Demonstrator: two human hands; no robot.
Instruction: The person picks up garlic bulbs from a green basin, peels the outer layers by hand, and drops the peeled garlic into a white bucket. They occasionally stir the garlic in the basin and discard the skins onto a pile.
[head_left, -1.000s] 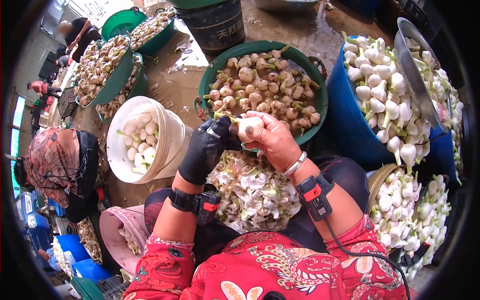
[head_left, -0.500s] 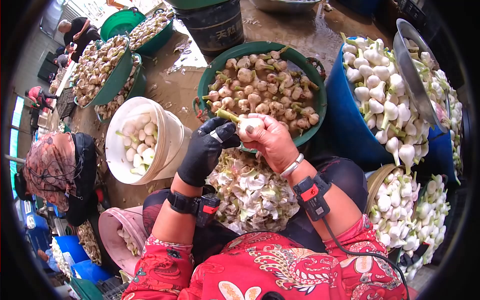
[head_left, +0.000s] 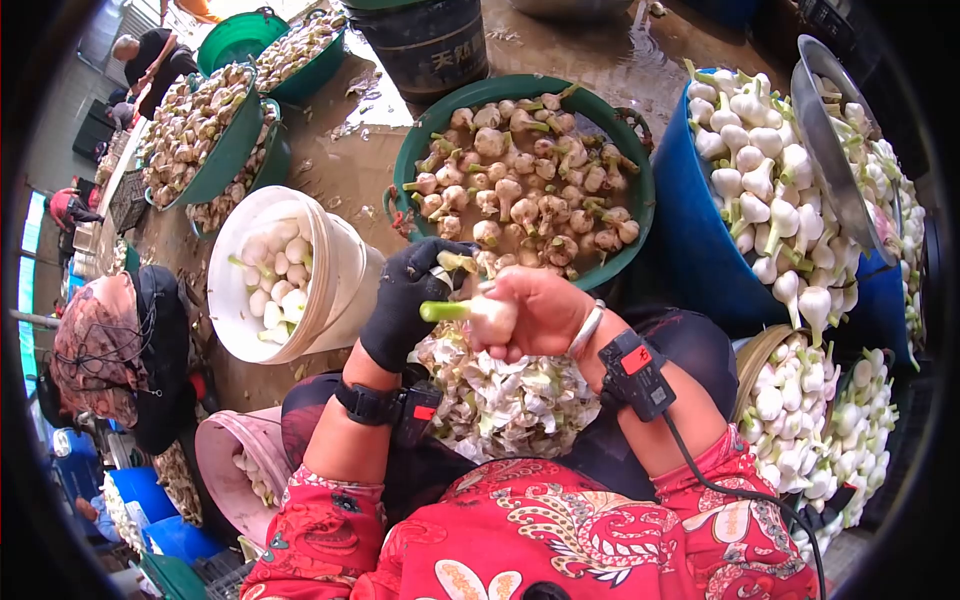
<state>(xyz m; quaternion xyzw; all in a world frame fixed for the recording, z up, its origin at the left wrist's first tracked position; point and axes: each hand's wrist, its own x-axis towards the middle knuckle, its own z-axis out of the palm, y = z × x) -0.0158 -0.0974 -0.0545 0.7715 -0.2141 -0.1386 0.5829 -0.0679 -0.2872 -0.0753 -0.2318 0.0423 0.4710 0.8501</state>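
A garlic bulb (head_left: 493,321) with a green stem pointing left is held in the bare fingers of my right hand (head_left: 548,308). Beside it, my left hand (head_left: 410,300), in a black glove with bare fingertips, pinches a strip of peeled skin (head_left: 458,262). Just beyond both hands stands a green tub (head_left: 410,160) of unpeeled bulbs in brownish water. A heap of garlic peelings (head_left: 510,400) lies below my hands, between my legs.
Left of my hands a white bucket (head_left: 335,285) holds peeled bulbs, with a pink bucket (head_left: 225,465) nearer me. At right stand a blue tub (head_left: 690,220) heaped with white garlic and a metal basin (head_left: 830,150). Other people (head_left: 155,65) are at the far left.
The garlic bulb has come down towards me in my right hand, and its stem now shows bright green. Skin has come away from it into my left fingers.
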